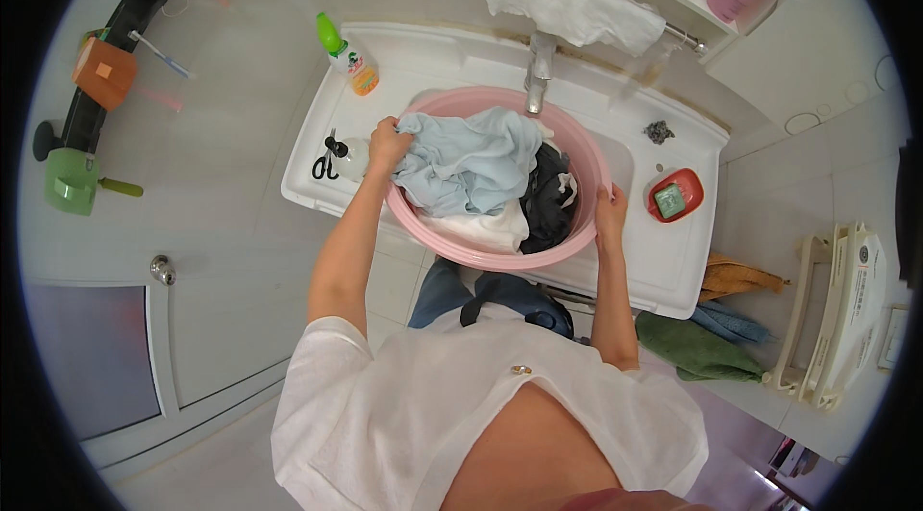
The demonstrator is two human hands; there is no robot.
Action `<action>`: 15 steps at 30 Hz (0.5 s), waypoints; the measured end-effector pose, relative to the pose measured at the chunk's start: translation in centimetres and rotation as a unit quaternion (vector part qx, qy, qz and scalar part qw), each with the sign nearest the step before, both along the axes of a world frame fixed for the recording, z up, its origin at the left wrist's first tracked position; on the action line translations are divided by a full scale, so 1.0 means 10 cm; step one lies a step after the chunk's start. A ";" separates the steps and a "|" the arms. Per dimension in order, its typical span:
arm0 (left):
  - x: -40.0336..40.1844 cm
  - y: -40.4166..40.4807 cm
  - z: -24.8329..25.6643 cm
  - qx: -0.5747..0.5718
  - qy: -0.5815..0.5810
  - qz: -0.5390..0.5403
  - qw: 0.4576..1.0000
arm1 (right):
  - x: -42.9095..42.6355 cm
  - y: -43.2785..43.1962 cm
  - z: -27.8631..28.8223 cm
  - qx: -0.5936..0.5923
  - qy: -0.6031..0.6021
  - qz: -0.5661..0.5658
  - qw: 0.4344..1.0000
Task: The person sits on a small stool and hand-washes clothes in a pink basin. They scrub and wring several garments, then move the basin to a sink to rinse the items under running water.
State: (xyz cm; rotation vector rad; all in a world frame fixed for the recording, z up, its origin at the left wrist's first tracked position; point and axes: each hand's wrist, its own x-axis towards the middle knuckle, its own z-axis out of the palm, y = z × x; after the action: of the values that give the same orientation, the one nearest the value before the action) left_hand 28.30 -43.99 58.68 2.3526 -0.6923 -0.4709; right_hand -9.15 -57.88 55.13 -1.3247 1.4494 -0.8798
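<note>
A pink plastic basin point(490, 262) rests in a white washbasin point(656, 266), below a chrome faucet point(537, 71). Heaped inside it are a light blue cloth garment point(469, 158), a black garment point(549, 204) and a white one point(483, 228). My left hand point(389, 143) grips the basin's left rim, up against the edge of the blue garment; its fingertips are partly hidden. At the right rim, my right hand point(611, 212) holds the basin with the fingers curled round the edge.
Left on the counter are a green-capped spray bottle point(350, 60), a clear pump bottle point(351, 158) and black-handled scissors point(326, 163). Right are a steel wool scrubber point(658, 132) and a red dish point(691, 186) with green soap point(670, 201). A white towel point(570, 3) hangs behind the faucet.
</note>
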 end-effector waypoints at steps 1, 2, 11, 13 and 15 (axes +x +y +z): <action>-0.02 -0.01 0.02 0.011 -0.004 -0.002 1.000 | -0.01 -0.02 -0.01 -0.019 0.035 0.014 0.999; -0.04 -0.01 0.04 0.022 -0.009 -0.004 1.000 | -0.04 -0.06 -0.02 -0.037 0.069 0.030 0.996; -0.29 -0.02 0.55 -0.190 0.050 -0.198 0.960 | 1.07 0.12 0.98 -0.264 0.134 0.371 0.880; -0.42 0.00 0.80 -0.237 0.161 -0.237 0.928 | 1.41 0.17 1.06 -0.269 0.109 0.402 0.868; -0.51 0.06 1.01 -0.259 0.228 -0.264 0.901 | 1.60 0.16 0.97 -0.339 0.169 0.429 0.820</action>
State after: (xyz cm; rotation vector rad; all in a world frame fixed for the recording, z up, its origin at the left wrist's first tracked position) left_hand 23.15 -43.39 68.80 1.4624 -1.0663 -0.9084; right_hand 6.89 -56.29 64.79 -2.4928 0.5754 -0.5428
